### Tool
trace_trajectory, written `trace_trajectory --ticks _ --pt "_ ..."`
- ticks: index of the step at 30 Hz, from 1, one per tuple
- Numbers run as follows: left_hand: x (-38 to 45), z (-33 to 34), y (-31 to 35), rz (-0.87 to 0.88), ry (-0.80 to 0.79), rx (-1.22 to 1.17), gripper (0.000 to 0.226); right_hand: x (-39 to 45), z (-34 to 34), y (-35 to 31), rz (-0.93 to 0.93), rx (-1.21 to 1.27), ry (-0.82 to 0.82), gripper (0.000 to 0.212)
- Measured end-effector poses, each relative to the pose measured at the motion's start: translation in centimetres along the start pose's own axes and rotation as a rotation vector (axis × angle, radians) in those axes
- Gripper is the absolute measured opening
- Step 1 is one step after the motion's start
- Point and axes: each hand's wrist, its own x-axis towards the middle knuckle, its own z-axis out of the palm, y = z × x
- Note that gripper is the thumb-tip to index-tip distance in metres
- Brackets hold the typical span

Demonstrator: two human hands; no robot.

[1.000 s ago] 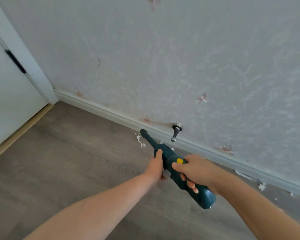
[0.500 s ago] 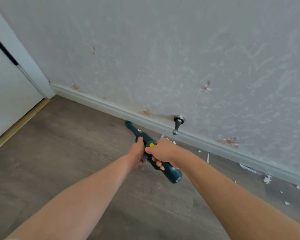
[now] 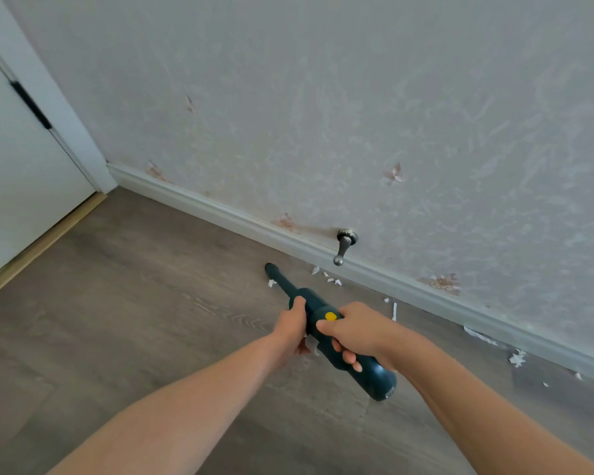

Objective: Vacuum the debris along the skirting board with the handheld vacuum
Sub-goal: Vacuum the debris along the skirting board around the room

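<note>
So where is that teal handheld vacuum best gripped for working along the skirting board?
Grip the handheld vacuum on its thick rear body, from behind and above. The barrel widens there, the yellow button sits on top within thumb reach, and the thin nozzle stays free to aim at the debris. The right hand wraps it so; the left hand steadies the front.

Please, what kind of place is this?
Probably a room in a home. A patterned wallpapered wall meets a white skirting board and wood-look floor, with a white door at left and a metal doorstop on the wall.
</note>
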Motion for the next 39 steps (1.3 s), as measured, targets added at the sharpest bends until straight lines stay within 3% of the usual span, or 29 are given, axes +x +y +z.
trace_trajectory --ticks 4,12,17,22,28,39 --pt "0.0 -0.4 -0.4 -0.001 -0.001 0.035 0.051 0.0 0.7 0.4 0.012 0.028 0.018 0.029" --pt "-1.7 6.0 0.3 -0.010 -0.218 0.112 0.050 -1.9 -2.8 4.2 0.074 0.028 0.121 0.031" --pt "-0.5 5.9 0.3 0.025 -0.129 0.106 0.051 -1.1 -2.9 3.9 0.044 0.023 0.095 0.031" --pt "2.2 1.7 0.8 0.079 0.043 0.054 0.070 2.0 -0.7 0.8 -0.008 0.101 0.044 0.033" --pt "2.0 -0.9 1.9 0.097 0.058 0.039 0.054 2.8 0.7 -1.0 -0.018 0.136 0.055 0.035" --pt "-3.0 8.8 -1.0 -0.008 -0.218 0.141 0.047 -3.5 -4.4 7.7 0.055 0.001 0.126 0.034"
